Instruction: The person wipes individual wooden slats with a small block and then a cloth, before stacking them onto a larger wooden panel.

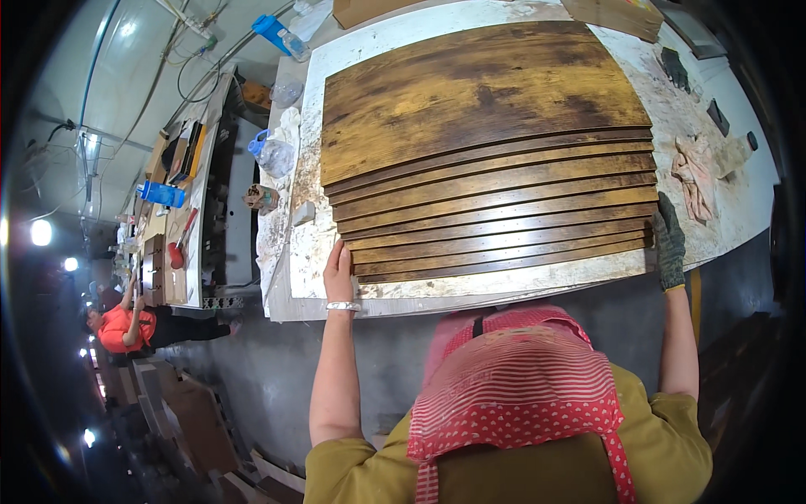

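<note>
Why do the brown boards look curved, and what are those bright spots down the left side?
In the head view, the fisheye lens bows the straight edges of the stained boards and the worktable, more toward the rim. Lamps at far left blow out into white glare; the corners fall dark. The left hand and gloved right hand are sharp.

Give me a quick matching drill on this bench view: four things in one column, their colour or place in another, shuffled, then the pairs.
Things:
1. left hand
2. right hand
3. stack of wooden boards
4. crumpled rag

Descriptions:
A. dark brown stain, fanned out stepwise on the table
B. bare, a bracelet at the wrist, at the stack's left near corner
C. pinkish, lying on the white tabletop right of the boards
D. in a dark glove, at the stack's right near corner

Pairs: 1-B, 2-D, 3-A, 4-C
</note>
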### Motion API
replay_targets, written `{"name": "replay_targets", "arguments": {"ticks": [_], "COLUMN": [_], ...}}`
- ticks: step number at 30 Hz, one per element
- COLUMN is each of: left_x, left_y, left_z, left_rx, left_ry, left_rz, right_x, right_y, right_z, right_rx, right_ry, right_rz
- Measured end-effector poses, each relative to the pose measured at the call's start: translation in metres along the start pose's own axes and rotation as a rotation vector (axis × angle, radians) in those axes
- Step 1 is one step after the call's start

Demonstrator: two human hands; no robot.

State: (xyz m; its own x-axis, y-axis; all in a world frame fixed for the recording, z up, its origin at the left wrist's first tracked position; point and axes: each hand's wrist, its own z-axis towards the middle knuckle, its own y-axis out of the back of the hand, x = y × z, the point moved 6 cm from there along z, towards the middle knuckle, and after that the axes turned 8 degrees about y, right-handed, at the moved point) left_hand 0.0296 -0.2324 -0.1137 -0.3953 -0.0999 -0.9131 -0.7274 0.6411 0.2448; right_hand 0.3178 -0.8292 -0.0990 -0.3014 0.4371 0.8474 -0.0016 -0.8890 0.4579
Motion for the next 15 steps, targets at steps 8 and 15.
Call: {"name": "replay_targets", "arguments": {"ticks": [8, 15], "left_x": [-0.015, -0.035], "left_y": [-0.018, -0.004], "left_z": [0.027, 0.034], "left_rx": [-0.090, 0.009], "left_ry": [-0.035, 0.135], "left_rz": [-0.251, -0.012], "right_x": [0.002, -0.027], "right_y": [-0.020, -0.005], "right_z": [0.027, 0.045], "right_rx": [-0.112, -0.027], "right_ry": [-0.078, -0.042], "right_rz": [-0.041, 0.140]}}
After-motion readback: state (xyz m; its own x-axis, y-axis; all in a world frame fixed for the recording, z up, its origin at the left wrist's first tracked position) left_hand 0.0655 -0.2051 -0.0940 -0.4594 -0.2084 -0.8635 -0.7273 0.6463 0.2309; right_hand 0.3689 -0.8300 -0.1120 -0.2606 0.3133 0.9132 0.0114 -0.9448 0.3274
